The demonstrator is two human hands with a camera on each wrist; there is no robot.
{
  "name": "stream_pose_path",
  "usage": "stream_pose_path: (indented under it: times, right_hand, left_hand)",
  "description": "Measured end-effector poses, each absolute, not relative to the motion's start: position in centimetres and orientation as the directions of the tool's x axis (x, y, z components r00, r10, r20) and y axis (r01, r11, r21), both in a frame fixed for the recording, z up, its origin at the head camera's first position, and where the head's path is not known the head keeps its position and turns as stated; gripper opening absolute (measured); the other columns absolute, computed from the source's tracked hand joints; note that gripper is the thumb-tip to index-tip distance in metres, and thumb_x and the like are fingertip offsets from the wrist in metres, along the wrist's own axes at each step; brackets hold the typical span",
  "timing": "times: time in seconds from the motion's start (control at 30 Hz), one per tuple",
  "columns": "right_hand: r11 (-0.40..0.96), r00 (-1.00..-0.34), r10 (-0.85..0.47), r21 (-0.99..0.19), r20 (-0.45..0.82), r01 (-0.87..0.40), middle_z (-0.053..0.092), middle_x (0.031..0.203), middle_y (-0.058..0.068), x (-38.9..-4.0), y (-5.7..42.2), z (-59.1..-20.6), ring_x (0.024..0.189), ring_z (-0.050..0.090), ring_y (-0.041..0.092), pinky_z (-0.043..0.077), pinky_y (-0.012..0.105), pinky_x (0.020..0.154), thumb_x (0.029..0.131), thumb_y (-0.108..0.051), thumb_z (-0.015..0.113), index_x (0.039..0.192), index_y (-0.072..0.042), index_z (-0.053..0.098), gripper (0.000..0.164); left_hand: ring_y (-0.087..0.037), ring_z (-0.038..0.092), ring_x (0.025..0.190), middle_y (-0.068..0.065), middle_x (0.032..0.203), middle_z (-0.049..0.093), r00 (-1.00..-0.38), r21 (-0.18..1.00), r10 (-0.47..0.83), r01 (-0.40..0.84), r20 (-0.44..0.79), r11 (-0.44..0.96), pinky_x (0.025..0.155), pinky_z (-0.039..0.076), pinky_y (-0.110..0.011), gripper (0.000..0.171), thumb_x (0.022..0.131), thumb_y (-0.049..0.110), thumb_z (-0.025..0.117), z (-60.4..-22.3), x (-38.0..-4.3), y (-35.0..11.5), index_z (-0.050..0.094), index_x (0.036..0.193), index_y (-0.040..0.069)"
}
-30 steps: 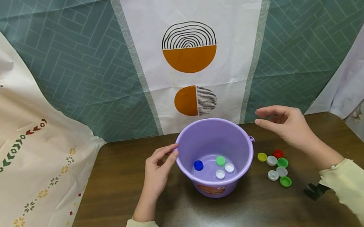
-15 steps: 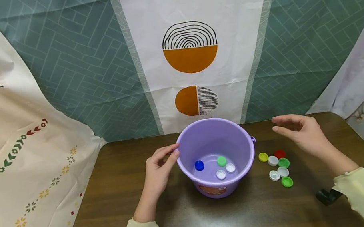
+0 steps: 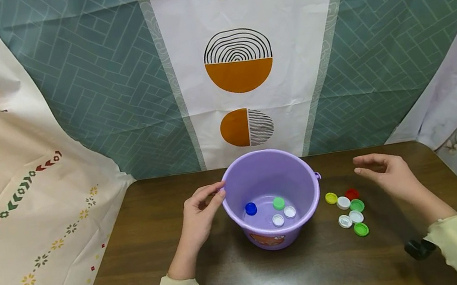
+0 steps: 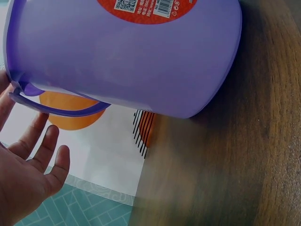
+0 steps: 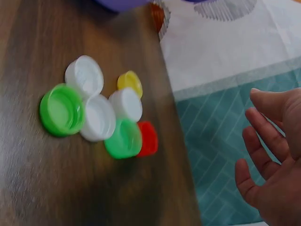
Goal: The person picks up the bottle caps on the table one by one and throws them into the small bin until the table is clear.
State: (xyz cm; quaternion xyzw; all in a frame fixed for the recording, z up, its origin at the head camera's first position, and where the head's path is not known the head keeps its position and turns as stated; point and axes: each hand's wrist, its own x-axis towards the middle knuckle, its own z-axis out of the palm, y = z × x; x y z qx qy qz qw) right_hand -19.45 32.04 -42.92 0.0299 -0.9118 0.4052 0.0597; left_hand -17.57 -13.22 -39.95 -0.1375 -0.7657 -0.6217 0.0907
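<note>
In the head view a purple bucket (image 3: 268, 171) stands upright on the table, with a blue cap (image 3: 251, 209), a green cap (image 3: 278, 203) and two white caps (image 3: 278, 220) on its floor. My left hand (image 3: 197, 215) holds the bucket's left rim between thumb and forefinger. In the left wrist view the other fingers (image 4: 60, 167) are spread near the purple handle (image 4: 70, 112). Right of the cluster of loose caps, my right hand (image 3: 392, 175) hovers above the table with loosely bent fingers and nothing in them.
Beside the bucket lie several bottle caps: a yellow cap (image 3: 331, 198), a red cap (image 3: 352, 194), a green cap (image 3: 361, 229) and white ones (image 3: 345, 221). They sit on a brown wooden table (image 3: 148, 258). A patterned curtain (image 3: 108, 82) hangs behind the table's far edge.
My right hand has moved right and slightly down, away from the bucket and past the caps. The left hand and the bucket stay in place.
</note>
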Motion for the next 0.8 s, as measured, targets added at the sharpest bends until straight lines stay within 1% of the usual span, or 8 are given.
stream_pose_path:
  times: [0.07, 0.17, 0.23, 0.37, 0.47, 0.6, 0.7, 0.8]
  right_hand:
    - [0.680, -0.991, -0.015, -0.725, 0.134, -0.108, 0.067, 0.114, 0.011, -19.4, 32.4, -43.4, 0.086, 0.059, -0.009, 0.050, 0.014, 0.067, 0.087, -0.036, 0.065, 0.118, -0.012, 0.063, 0.039]
    - [0.695, -0.991, -0.012, -0.711, 0.133, -0.104, 0.067, 0.112, 0.013, -19.3, 32.9, -44.0, 0.084, 0.057, -0.010, 0.049, 0.014, 0.066, 0.086, -0.033, 0.067, 0.116, -0.012, 0.064, 0.036]
    - [0.715, -0.991, -0.016, -0.691, 0.134, -0.105, 0.067, 0.112, 0.015, -19.3, 33.2, -44.5, 0.082, 0.056, -0.010, 0.049, 0.015, 0.065, 0.086, -0.031, 0.067, 0.115, -0.012, 0.064, 0.035]
    - [0.758, -0.993, -0.020, -0.646, 0.115, -0.090, 0.068, 0.112, 0.012, -19.2, 33.8, -45.3, 0.080, 0.055, -0.008, 0.048, 0.016, 0.065, 0.086, -0.030, 0.068, 0.116, -0.012, 0.064, 0.035]
    - [0.789, -0.995, -0.038, -0.608, 0.095, -0.088, 0.068, 0.113, 0.012, -19.1, 34.1, -45.9, 0.081, 0.057, 0.001, 0.049, 0.019, 0.064, 0.086, -0.027, 0.068, 0.117, -0.011, 0.064, 0.035]
    - [0.814, -0.996, -0.062, -0.575, 0.060, -0.085, 0.067, 0.114, 0.013, -19.1, 34.4, -46.6, 0.086, 0.060, 0.019, 0.049, 0.022, 0.060, 0.084, -0.021, 0.070, 0.118, -0.010, 0.063, 0.036]
    - [0.824, -0.996, -0.085, -0.559, 0.032, -0.088, 0.065, 0.116, 0.015, -19.2, 34.5, -47.1, 0.093, 0.062, 0.028, 0.049, 0.024, 0.061, 0.083, -0.020, 0.071, 0.119, -0.010, 0.063, 0.038]
    - [0.827, -0.995, -0.101, -0.554, 0.013, -0.091, 0.065, 0.117, 0.017, -19.2, 34.5, -47.5, 0.098, 0.062, 0.032, 0.050, 0.028, 0.065, 0.082, -0.018, 0.071, 0.119, -0.010, 0.063, 0.039]
  left_hand:
    - [-0.018, 0.053, 0.083, -0.013, 0.110, 0.066, -0.945, 0.928, 0.100, 0.325, 0.311, 0.185, 0.060, 0.042, -0.019, 0.027, 0.087, 0.015, 0.066, -40.0, -17.6, -13.2, 0.067, 0.112, 0.003]
    - [-0.013, 0.053, 0.083, -0.013, 0.111, 0.065, -0.943, 0.927, 0.101, 0.331, 0.318, 0.176, 0.061, 0.043, -0.020, 0.027, 0.087, 0.015, 0.066, -40.5, -17.9, -13.3, 0.068, 0.112, 0.004]
    - [-0.011, 0.054, 0.085, -0.010, 0.111, 0.066, -0.943, 0.927, 0.097, 0.332, 0.319, 0.175, 0.062, 0.043, -0.020, 0.026, 0.087, 0.016, 0.066, -41.2, -18.2, -13.4, 0.068, 0.112, 0.008]
    - [-0.011, 0.055, 0.089, -0.003, 0.110, 0.066, -0.944, 0.927, 0.087, 0.330, 0.319, 0.180, 0.064, 0.044, -0.020, 0.025, 0.087, 0.022, 0.067, -42.6, -19.0, -13.7, 0.070, 0.111, 0.016]
    - [-0.012, 0.056, 0.090, -0.002, 0.110, 0.066, -0.940, 0.923, 0.085, 0.340, 0.329, 0.183, 0.064, 0.045, -0.020, 0.025, 0.086, 0.025, 0.067, -43.1, -19.2, -13.8, 0.070, 0.111, 0.019]
    - [-0.012, 0.055, 0.089, -0.002, 0.110, 0.066, -0.940, 0.923, 0.084, 0.339, 0.329, 0.184, 0.063, 0.045, -0.019, 0.025, 0.087, 0.025, 0.067, -43.0, -19.2, -13.7, 0.070, 0.111, 0.019]
    - [-0.010, 0.055, 0.087, -0.006, 0.111, 0.066, -0.942, 0.925, 0.087, 0.336, 0.326, 0.176, 0.063, 0.044, -0.019, 0.025, 0.087, 0.020, 0.067, -42.4, -18.9, -13.6, 0.069, 0.111, 0.014]
    - [-0.008, 0.055, 0.088, -0.011, 0.112, 0.066, -0.941, 0.926, 0.093, 0.337, 0.326, 0.170, 0.063, 0.045, -0.019, 0.026, 0.087, 0.015, 0.066, -41.4, -18.4, -13.4, 0.068, 0.112, 0.007]
